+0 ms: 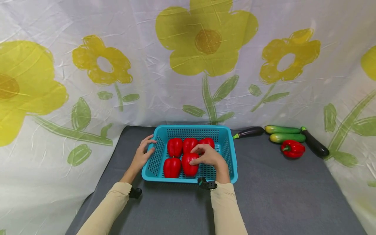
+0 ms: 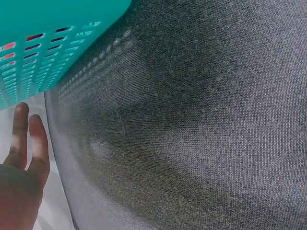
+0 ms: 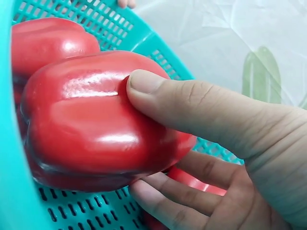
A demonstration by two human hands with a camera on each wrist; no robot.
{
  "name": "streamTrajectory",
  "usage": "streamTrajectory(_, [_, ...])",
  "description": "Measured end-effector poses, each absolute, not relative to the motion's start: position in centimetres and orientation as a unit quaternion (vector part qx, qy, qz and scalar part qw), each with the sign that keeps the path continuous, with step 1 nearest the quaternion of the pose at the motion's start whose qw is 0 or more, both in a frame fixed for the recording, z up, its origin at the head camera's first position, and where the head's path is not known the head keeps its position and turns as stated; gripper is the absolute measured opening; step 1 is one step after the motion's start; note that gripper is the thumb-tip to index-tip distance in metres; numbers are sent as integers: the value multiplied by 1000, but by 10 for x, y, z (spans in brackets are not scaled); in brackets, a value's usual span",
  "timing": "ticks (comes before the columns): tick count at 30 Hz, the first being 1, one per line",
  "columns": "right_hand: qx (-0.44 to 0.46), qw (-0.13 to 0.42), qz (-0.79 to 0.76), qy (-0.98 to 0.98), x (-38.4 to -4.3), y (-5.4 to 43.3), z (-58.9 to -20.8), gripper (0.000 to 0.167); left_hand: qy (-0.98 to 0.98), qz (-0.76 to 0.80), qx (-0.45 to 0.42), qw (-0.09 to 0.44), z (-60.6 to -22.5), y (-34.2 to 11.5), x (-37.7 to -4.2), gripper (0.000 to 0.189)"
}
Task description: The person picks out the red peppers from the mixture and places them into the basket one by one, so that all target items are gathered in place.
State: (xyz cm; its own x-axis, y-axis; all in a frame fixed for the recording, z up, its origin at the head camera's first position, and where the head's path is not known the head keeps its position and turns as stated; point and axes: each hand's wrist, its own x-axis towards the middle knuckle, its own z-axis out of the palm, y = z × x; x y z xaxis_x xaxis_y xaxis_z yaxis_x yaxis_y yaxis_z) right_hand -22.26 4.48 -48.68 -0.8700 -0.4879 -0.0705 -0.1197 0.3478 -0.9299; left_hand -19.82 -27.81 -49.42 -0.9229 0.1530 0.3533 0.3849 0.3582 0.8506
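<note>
A red bell pepper [image 3: 96, 124] at the front of the turquoise basket [image 1: 233, 156] is pinched by my right hand [image 1: 208, 156]. In the right wrist view, the thumb [image 3: 158, 91] presses its glossy side while the fingers [image 3: 177, 196] curve beneath. Another red bell pepper [image 1: 172, 167] lies just left of it, and three more stand in a row behind, the right one partly covered by the hand. My left hand [image 1: 143, 155] rests at the basket's left rim; in the left wrist view, two loosely extended fingers [image 2: 38, 146] show outside the perforated wall.
To the right, a red bell pepper [image 1: 292, 149] lies near two green-yellow cucumbers [image 1: 287, 138]. An eggplant [image 1: 251, 131] lies behind the basket's right side, and a second eggplant [image 1: 315, 143] beyond the cucumbers. A flowered cloth [image 1: 176, 101] hangs behind the dark grey table [image 1: 279, 195].
</note>
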Motion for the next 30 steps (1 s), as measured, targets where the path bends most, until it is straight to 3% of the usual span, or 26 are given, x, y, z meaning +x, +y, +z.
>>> streamTrajectory(30, [-196,214,-535,793,-223,50,-476,56,-813,-546,-168,116,-510,-285,-207,26])
